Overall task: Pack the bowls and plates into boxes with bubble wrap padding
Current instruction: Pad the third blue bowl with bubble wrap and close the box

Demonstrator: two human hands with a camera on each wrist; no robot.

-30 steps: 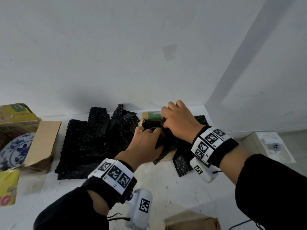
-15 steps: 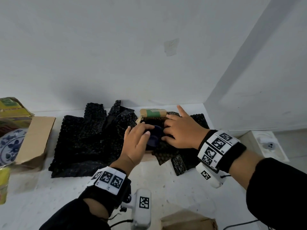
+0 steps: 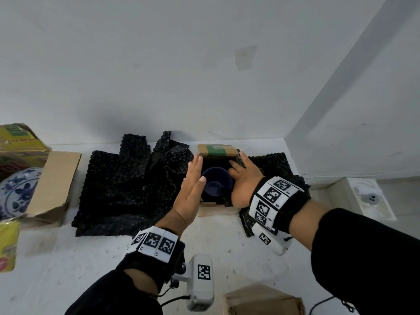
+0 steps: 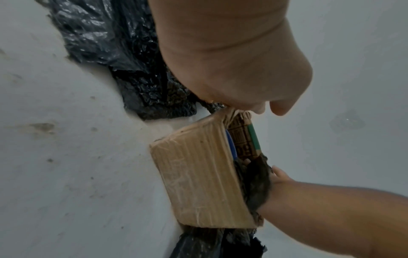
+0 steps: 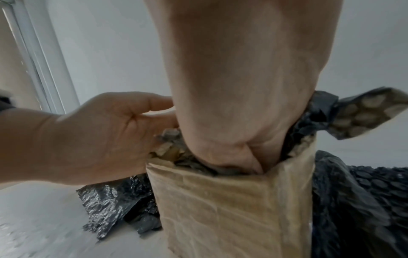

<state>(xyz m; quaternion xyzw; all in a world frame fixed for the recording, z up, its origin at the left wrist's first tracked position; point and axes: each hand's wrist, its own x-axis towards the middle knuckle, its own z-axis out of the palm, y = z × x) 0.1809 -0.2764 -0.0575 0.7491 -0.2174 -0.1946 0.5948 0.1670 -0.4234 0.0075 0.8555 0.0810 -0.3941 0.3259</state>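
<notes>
A small cardboard box (image 3: 216, 209) (image 4: 198, 183) (image 5: 232, 209) stands near the wall, lined with black bubble wrap. A dark blue bowl (image 3: 217, 184) sits inside it; its blue rim (image 4: 230, 144) shows in the left wrist view. My left hand (image 3: 193, 178) (image 5: 99, 139) is flat with straight fingers along the box's left edge, its thumb at the bowl's rim. My right hand (image 3: 242, 176) (image 5: 232, 122) rests with spread fingers on the lining at the box's right side, pressing the wrap (image 5: 364, 111) down at the wall.
Loose black bubble wrap sheets (image 3: 127, 189) (image 4: 141, 69) lie left of the box and more under its right side. At far left an open carton (image 3: 54, 183) holds a blue-and-white plate (image 3: 16, 194), beside a yellow box (image 3: 18, 139). Another carton (image 3: 263, 301) stands at the near edge.
Both hands have come off the top of the box and drawn apart to its left and right sides. The blue bowl now shows uncovered inside.
</notes>
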